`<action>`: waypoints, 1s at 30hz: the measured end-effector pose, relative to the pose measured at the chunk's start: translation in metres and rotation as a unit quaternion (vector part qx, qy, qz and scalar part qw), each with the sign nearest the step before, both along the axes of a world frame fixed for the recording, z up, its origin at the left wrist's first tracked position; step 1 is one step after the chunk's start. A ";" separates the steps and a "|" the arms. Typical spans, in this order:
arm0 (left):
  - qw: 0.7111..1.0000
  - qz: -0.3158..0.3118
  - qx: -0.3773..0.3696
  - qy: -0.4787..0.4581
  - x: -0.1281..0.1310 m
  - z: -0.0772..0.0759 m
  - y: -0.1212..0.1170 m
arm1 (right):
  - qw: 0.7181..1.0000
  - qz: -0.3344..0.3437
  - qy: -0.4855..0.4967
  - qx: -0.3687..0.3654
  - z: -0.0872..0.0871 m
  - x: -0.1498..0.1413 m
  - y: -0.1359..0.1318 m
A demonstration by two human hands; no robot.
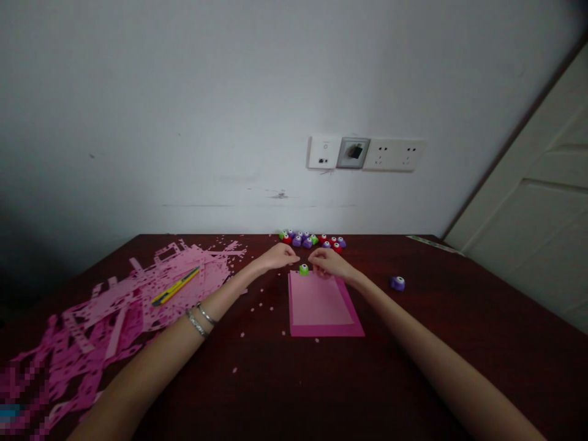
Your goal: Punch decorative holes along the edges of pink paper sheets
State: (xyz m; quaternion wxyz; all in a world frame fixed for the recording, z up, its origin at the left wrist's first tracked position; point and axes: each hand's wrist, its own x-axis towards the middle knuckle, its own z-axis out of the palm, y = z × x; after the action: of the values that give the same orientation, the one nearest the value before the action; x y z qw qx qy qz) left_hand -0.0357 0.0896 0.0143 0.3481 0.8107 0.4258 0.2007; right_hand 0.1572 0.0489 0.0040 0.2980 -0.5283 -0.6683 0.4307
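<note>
A small green paper punch (304, 269) sits at the far edge of a light pink sheet (319, 301), between my two hands. That sheet lies on a larger, darker pink sheet (327, 331). My left hand (279, 256) hovers just left of and beyond the punch, thumb and fingers pinched together. On the other side, my right hand (329, 263) reaches over the paper's far right corner with its fingertips closed in a pinch. Whatever either pinch holds, if anything, is too small to make out. Neither hand appears to grip the punch.
Several red, purple and green punches (309, 241) cluster by the wall. One purple punch (399, 283) stands apart at right. Cut pink paper scraps (124, 300) heap at left, a yellow utility knife (176, 286) on top. A ruler-like strip (435, 245) lies far right; tiny paper bits dot the table.
</note>
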 end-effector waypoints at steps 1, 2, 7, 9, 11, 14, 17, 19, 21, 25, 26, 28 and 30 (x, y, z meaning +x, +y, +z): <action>1.000 -0.012 -0.020 -0.001 0.001 0.002 0.000 | 0.999 0.013 0.022 -0.030 0.001 -0.002 0.000; 0.999 -0.022 -0.044 0.000 0.002 0.003 0.001 | 0.998 0.022 0.040 -0.054 0.002 -0.003 0.001; 0.983 -0.070 -0.169 0.011 0.007 0.008 0.005 | 0.987 0.032 0.100 -0.125 0.000 -0.005 0.005; 0.976 -0.068 -0.203 0.026 0.010 0.011 0.006 | 0.980 0.040 0.120 -0.154 -0.002 -0.004 0.008; 0.970 -0.054 -0.235 0.044 0.012 0.014 0.006 | 0.972 0.048 0.136 -0.184 -0.004 -0.002 0.009; 0.961 -0.043 -0.264 0.066 0.015 0.019 0.008 | 0.967 0.042 0.141 -0.209 -0.004 0.000 0.010; 0.956 -0.055 -0.271 0.103 0.018 0.022 0.014 | 0.967 0.031 0.127 -0.217 -0.001 -0.001 0.008; 0.951 -0.066 -0.269 0.138 0.021 0.023 0.018 | 0.968 0.026 0.120 -0.218 0.001 -0.003 0.006; 0.946 -0.077 -0.264 0.172 0.025 0.023 0.021 | 0.968 0.028 0.121 -0.217 0.001 -0.004 0.003; 0.938 -0.095 -0.251 0.219 0.031 0.023 0.026 | 0.967 0.041 0.124 -0.218 -0.001 -0.004 0.003; 0.936 -0.098 -0.246 0.229 0.032 0.023 0.026 | 0.967 0.046 0.126 -0.217 -0.002 -0.004 0.004; 0.933 -0.101 -0.239 0.248 0.035 0.022 0.027 | 0.966 0.055 0.134 -0.216 -0.004 -0.003 0.006; 0.930 -0.103 -0.235 0.263 0.036 0.022 0.027 | 0.964 0.060 0.141 -0.218 -0.005 -0.002 0.009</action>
State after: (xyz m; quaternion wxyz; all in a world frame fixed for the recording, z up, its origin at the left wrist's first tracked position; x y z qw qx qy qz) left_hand 0.0005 0.1167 0.0363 0.4227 0.7689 0.4515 -0.1624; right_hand 0.1550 0.0575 -0.0009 0.2406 -0.4735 -0.5398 0.6531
